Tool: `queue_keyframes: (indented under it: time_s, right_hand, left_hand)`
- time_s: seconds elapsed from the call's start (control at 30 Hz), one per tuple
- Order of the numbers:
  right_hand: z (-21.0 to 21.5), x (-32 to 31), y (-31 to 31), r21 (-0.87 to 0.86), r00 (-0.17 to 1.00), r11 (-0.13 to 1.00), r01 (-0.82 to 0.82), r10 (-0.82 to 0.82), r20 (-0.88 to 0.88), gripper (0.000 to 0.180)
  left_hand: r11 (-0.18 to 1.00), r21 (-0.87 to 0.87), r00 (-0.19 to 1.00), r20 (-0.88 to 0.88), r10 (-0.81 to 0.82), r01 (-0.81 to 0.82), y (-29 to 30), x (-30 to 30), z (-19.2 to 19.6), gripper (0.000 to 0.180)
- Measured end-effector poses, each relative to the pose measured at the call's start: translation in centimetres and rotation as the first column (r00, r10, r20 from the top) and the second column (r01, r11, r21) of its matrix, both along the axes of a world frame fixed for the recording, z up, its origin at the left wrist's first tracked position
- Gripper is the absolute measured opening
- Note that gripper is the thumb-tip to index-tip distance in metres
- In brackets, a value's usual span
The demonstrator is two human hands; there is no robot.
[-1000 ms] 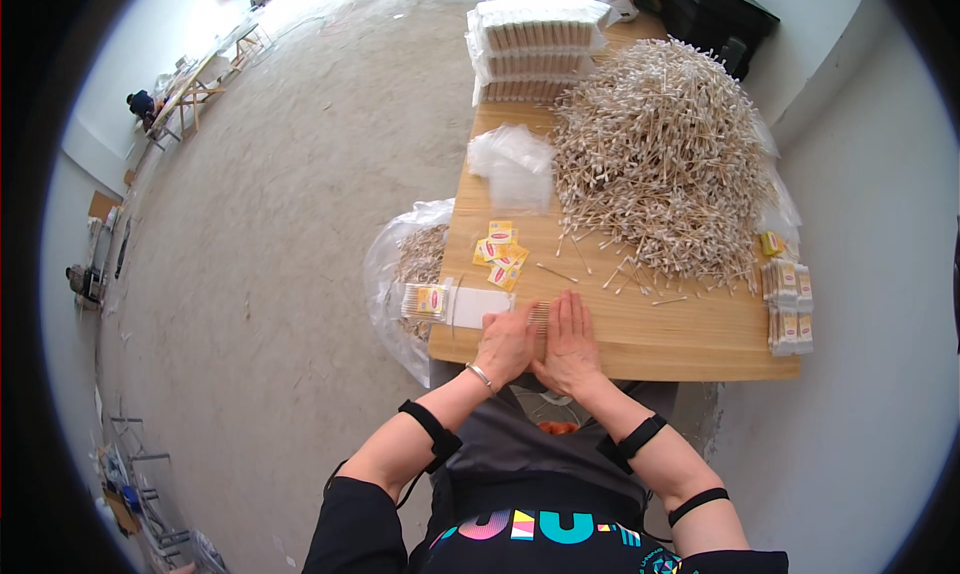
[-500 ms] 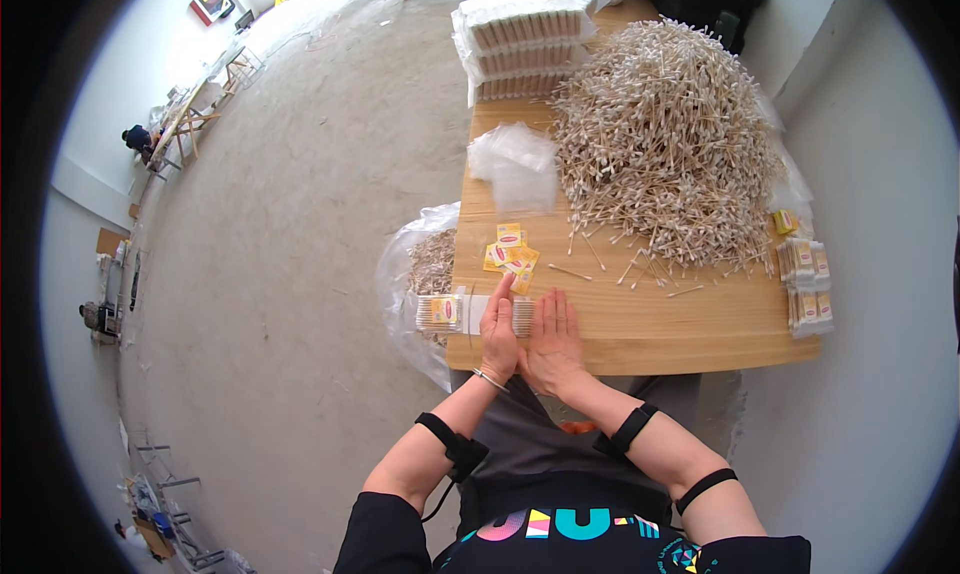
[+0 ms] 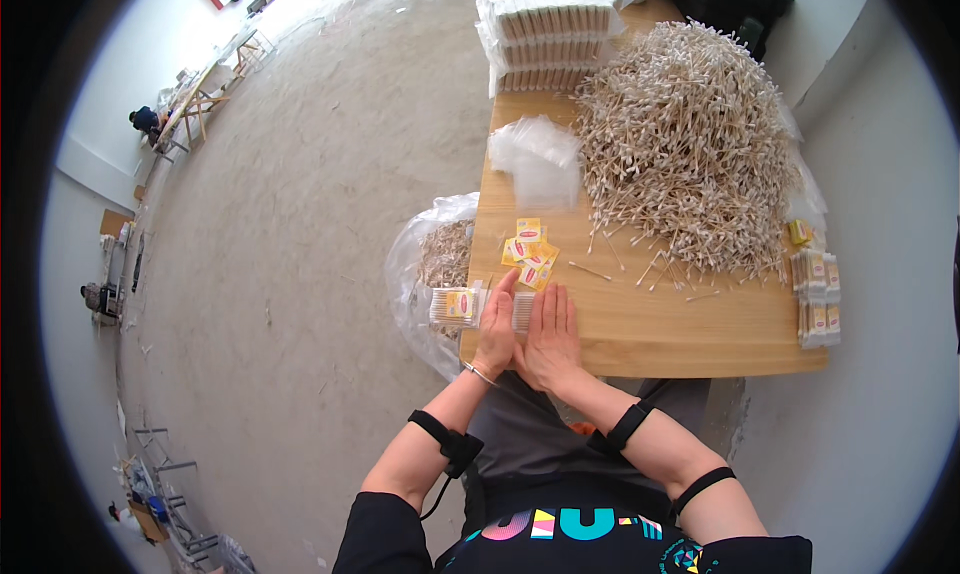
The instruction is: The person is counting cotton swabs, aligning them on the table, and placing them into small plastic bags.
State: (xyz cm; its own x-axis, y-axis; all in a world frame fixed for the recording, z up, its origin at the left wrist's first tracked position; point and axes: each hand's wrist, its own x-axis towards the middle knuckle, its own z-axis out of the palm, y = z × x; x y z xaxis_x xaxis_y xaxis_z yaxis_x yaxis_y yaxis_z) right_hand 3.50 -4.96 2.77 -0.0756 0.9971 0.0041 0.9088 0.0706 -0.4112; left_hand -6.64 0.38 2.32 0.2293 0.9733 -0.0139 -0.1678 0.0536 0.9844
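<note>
My left hand (image 3: 496, 326) stands on its edge at the table's near left, fingers stretched out. My right hand (image 3: 550, 340) lies flat beside it, fingers straight and together. The heels of both hands nearly meet. Between them shows a row of cotton swabs (image 3: 522, 312), partly hidden by my left hand. To the left of that hand, a clear packet of cotton swabs (image 3: 441, 305) with a yellow label card (image 3: 460, 304) overhangs the table edge. Loose yellow cards (image 3: 530, 252) lie just beyond my fingertips.
A large heap of loose swabs (image 3: 690, 144) covers the table's far right. Clear empty bags (image 3: 540, 164) lie left of it, below stacked swab packs (image 3: 555, 39). Finished-looking packets (image 3: 818, 299) sit at the right edge. A plastic sack (image 3: 405, 264) of swabs stands beside the table.
Both hands have slid a little left over the table with the swabs between them, closer to the labelled packet. The whole view has shifted slightly.
</note>
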Motion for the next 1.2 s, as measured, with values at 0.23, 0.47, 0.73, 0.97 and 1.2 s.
queue_keyframes:
  time_s: [0.23, 0.47, 0.73, 0.97, 1.2]
  right_hand:
    - [0.1, -0.4, 0.0, 0.000, 1.000, 1.000, -0.014, 0.014, 0.019, 0.087]
    - [-0.2, -1.0, -0.1, 0.017, 0.998, 1.000, -0.018, 0.017, 0.065, 0.091]
    - [-0.1, -1.7, 0.2, -0.010, 0.997, 1.000, 0.028, -0.027, 0.070, 0.094]
    - [0.1, -2.1, 0.2, -0.002, 0.996, 0.999, 0.036, -0.036, 0.082, 0.094]
    - [0.1, -2.1, 0.1, -0.016, 0.996, 0.999, 0.032, -0.031, 0.083, 0.094]
  left_hand:
    - [0.996, -0.052, 0.994, 0.084, 0.074, -0.070, -0.1, -0.1, -0.3, 0.051]
    - [0.999, 0.014, 0.994, -0.104, 0.035, -0.034, 0.1, -0.8, 0.9, 0.045]
    - [0.851, 0.524, 0.522, -0.734, 0.434, 0.030, 3.0, -8.6, 0.5, 0.042]
    - [0.994, 0.000, 0.920, -0.380, 0.101, -0.109, 4.6, -11.2, -4.3, 0.048]
    - [0.976, -0.211, 0.998, -0.053, 0.034, -0.045, 4.7, -11.0, -4.8, 0.051]
